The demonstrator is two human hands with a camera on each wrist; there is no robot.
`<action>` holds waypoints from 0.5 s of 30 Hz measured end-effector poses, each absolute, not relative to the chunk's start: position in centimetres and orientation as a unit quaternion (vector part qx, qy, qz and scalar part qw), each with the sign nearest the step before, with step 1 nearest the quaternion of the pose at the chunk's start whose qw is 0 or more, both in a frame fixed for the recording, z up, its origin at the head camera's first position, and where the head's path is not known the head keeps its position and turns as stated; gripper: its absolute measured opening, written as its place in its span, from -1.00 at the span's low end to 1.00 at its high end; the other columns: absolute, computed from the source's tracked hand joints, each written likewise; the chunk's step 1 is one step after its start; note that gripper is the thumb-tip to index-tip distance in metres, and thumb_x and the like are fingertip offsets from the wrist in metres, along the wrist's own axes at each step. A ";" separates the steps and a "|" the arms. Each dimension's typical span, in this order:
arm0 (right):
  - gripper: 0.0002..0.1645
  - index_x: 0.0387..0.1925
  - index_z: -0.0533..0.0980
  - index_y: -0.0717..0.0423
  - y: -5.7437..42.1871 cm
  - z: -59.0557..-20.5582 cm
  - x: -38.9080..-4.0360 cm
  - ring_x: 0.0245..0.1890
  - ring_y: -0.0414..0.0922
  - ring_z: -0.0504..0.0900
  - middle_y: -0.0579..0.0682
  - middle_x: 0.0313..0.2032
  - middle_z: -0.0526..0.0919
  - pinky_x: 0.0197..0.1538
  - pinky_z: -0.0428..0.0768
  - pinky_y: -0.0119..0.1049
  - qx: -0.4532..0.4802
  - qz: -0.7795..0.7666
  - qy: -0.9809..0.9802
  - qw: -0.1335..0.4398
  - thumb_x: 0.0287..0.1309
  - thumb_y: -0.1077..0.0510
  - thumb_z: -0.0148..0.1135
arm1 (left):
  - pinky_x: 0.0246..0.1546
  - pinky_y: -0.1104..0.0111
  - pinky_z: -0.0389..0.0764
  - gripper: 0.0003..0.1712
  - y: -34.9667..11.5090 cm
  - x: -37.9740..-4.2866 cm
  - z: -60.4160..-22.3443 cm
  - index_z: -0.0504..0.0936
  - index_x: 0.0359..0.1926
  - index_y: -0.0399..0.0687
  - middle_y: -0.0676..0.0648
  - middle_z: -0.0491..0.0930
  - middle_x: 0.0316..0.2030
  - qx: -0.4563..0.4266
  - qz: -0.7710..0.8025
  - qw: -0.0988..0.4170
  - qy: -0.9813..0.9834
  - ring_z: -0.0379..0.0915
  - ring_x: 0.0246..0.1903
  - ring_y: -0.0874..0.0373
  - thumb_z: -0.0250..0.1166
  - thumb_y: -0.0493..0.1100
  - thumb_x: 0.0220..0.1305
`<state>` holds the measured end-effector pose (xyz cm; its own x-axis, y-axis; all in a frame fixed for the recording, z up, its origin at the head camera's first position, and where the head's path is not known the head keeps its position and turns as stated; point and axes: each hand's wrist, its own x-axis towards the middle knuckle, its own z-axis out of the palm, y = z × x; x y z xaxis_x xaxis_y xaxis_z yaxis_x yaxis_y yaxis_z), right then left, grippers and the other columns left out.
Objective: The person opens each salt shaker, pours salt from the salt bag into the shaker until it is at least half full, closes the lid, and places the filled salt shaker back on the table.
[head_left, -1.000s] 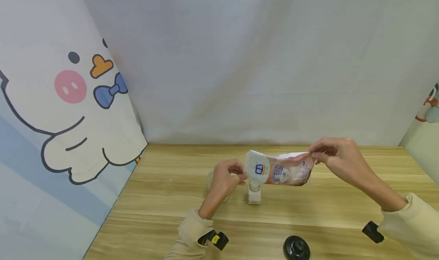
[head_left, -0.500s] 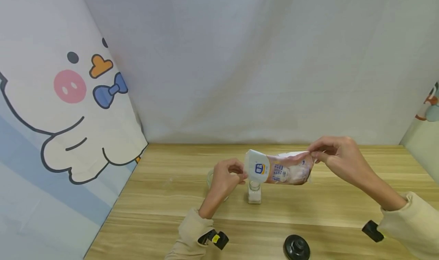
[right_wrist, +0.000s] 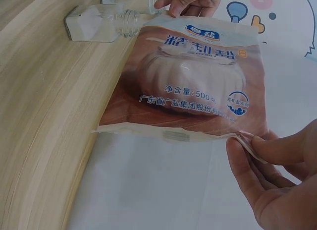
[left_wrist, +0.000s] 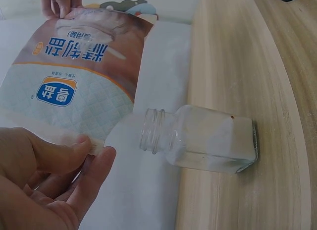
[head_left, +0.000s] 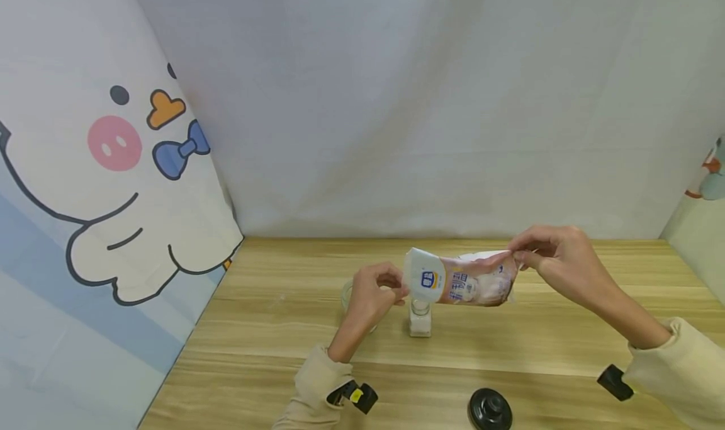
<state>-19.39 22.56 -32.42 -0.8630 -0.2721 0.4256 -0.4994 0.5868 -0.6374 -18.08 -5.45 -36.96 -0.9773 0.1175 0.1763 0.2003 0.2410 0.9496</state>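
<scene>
A printed bag of salt [head_left: 472,282] hangs tilted above the table between both hands, its pale end to the left. My left hand [head_left: 374,288] pinches a corner of that pale end between thumb and fingers. At the other end, my right hand [head_left: 561,263] pinches the bag's upper corner. Right below the pale end stands a small square glass jar [head_left: 420,322] with white contents and an uncovered threaded neck. In the left wrist view a faint pale streak runs from the bag's corner to the mouth of the jar [left_wrist: 213,138].
A second glass container [head_left: 347,294] stands behind my left hand, mostly hidden by it. A round black lid with a knob [head_left: 490,410] lies near the front of the wooden table [head_left: 255,329]. A pale curtain [head_left: 442,134] hangs along the table's back edge.
</scene>
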 end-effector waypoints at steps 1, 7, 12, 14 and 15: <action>-0.82 -0.34 0.64 0.22 22.5 -32.4 -19.4 -0.53 -0.23 0.63 0.07 -0.38 0.68 -0.49 0.60 -0.45 0.219 0.397 -0.880 0.143 0.08 0.46 0.20 | -0.42 0.06 0.71 -0.92 -5.5 -18.1 -37.0 0.55 -0.45 -0.50 -0.40 0.61 -0.44 -0.102 -0.608 0.034 -0.787 0.59 -0.38 -0.26 0.28 -0.60 -0.02; -0.82 -0.36 0.64 0.19 22.5 -32.2 -19.2 -0.53 -0.24 0.62 0.05 -0.40 0.68 -0.49 0.60 -0.43 0.219 0.394 -0.881 0.142 0.08 0.45 0.20 | -0.42 0.06 0.71 -0.92 -5.5 -18.1 -37.0 0.55 -0.45 -0.50 -0.41 0.61 -0.44 -0.102 -0.608 0.034 -0.787 0.58 -0.38 -0.26 0.27 -0.60 -0.02; -0.82 -0.36 0.64 0.18 22.5 -32.3 -19.2 -0.53 -0.24 0.62 0.04 -0.40 0.68 -0.49 0.60 -0.43 0.217 0.391 -0.883 0.144 0.08 0.45 0.20 | -0.41 0.05 0.71 -0.92 -5.5 -18.1 -37.0 0.55 -0.45 -0.50 -0.41 0.61 -0.43 -0.102 -0.607 0.033 -0.788 0.59 -0.38 -0.26 0.27 -0.60 -0.02; -0.82 -0.35 0.64 0.19 22.5 -32.3 -19.3 -0.53 -0.24 0.62 0.05 -0.40 0.68 -0.50 0.60 -0.44 0.219 0.394 -0.881 0.145 0.08 0.45 0.20 | -0.41 0.05 0.71 -0.92 -5.5 -18.1 -37.0 0.55 -0.45 -0.50 -0.40 0.61 -0.43 -0.101 -0.608 0.033 -0.787 0.59 -0.38 -0.26 0.28 -0.60 -0.02; -0.82 -0.34 0.64 0.20 22.5 -32.3 -19.3 -0.53 -0.24 0.62 0.05 -0.39 0.68 -0.50 0.59 -0.44 0.219 0.396 -0.880 0.145 0.08 0.45 0.20 | -0.41 0.05 0.71 -0.92 -5.5 -18.1 -37.0 0.55 -0.45 -0.50 -0.40 0.61 -0.44 -0.101 -0.609 0.032 -0.786 0.59 -0.38 -0.25 0.28 -0.60 -0.02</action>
<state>-19.27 22.53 -32.30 -0.8619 -0.2717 0.4282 -0.5006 0.5904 -0.6330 -18.10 -5.49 -37.02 -0.9776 0.1189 0.1736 0.1978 0.2382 0.9509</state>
